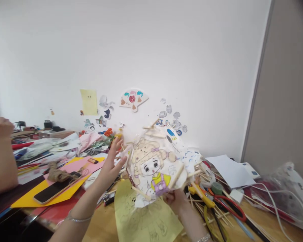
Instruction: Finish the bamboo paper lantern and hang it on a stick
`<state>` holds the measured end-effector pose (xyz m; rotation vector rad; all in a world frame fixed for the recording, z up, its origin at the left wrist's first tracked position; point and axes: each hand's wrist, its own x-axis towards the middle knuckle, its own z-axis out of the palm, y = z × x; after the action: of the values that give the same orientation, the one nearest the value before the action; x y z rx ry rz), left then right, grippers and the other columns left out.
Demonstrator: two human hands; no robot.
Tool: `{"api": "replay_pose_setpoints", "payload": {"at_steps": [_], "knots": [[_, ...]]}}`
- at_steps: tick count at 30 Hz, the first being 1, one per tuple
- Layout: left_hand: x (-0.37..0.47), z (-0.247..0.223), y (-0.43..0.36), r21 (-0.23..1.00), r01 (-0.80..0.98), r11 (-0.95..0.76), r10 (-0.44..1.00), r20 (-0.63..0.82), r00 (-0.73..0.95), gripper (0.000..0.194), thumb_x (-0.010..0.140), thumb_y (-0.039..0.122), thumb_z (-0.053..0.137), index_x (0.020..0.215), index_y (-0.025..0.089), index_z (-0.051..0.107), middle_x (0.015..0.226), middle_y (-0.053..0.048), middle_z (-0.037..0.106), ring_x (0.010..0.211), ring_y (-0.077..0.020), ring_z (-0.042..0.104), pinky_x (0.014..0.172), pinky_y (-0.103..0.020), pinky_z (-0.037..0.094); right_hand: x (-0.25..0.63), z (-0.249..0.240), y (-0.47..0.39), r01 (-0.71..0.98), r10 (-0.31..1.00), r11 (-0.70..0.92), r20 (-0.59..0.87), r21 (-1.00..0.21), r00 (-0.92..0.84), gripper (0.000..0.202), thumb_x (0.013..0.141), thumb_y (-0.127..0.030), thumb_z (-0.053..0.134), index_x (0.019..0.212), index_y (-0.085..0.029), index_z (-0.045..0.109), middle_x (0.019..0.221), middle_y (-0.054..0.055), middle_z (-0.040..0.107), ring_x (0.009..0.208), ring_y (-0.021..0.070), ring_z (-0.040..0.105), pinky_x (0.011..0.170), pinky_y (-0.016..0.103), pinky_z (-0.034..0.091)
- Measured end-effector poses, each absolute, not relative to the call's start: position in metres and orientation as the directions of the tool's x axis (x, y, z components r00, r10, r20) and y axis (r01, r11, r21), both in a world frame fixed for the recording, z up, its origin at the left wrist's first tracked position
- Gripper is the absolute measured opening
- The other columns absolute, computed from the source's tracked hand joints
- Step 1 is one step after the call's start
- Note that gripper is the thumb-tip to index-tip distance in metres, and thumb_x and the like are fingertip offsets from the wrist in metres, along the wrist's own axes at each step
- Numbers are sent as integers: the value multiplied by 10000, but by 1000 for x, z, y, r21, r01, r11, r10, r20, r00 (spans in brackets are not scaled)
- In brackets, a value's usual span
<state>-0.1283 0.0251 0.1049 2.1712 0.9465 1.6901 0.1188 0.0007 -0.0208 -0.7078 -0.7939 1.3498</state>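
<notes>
A white paper-covered stick frame (147, 158), shaped like a lantern, is held up over the desk, tilted. On its front is a coloured drawing of a cartoon girl in yellow and purple; blue patches show on another side. My right hand (173, 199) grips its lower edge from below, the fingers partly hidden behind the paper. To its left, my left hand (112, 166) is raised with fingers spread. Whether its fingertips touch the frame I cannot tell. Beneath lies a yellow-green sheet (143, 218) with pencil sketches.
Red-handled scissors (232, 207), a yellow cutter (202, 196) and many loose wooden sticks crowd the right. White paper (229, 171) and a cable lie farther right. Leftward are a phone (57, 188), twine (59, 173) and coloured sheets. A paper fan (133, 99) hangs on the wall.
</notes>
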Motion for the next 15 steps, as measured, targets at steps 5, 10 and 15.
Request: {"api": "replay_pose_setpoints", "payload": {"at_steps": [5, 10, 15], "knots": [[-122, 120, 21, 376, 476, -795, 517, 830, 209, 360, 846, 452, 483, 1073, 203, 608, 1328, -123, 483, 1247, -270, 427, 1039, -469, 342, 110, -29, -2, -618, 987, -158, -103, -770, -124, 371, 714, -338, 667, 542, -206, 366, 412, -138, 205, 361, 25, 135, 410, 174, 286], [-117, 124, 15, 364, 509, -780, 520, 829, 205, 342, 855, 435, 468, 1023, 182, 625, 1254, -131, 490, 1190, -263, 460, 949, -446, 437, 109, -30, -5, -609, 965, -254, -151, -752, -216, 351, 712, -360, 680, 572, -198, 403, 415, -137, 247, 359, 22, 148, 452, 180, 337], [-115, 126, 10, 282, 558, -780, 450, 874, 187, 302, 879, 399, 449, 1030, 189, 605, 1201, -114, 494, 1174, -251, 455, 979, -459, 403, 105, -27, -9, -535, 964, -247, -149, -808, -221, 414, 667, -474, 692, 571, -212, 388, 402, -141, 240, 365, 32, 153, 441, 191, 311]]}}
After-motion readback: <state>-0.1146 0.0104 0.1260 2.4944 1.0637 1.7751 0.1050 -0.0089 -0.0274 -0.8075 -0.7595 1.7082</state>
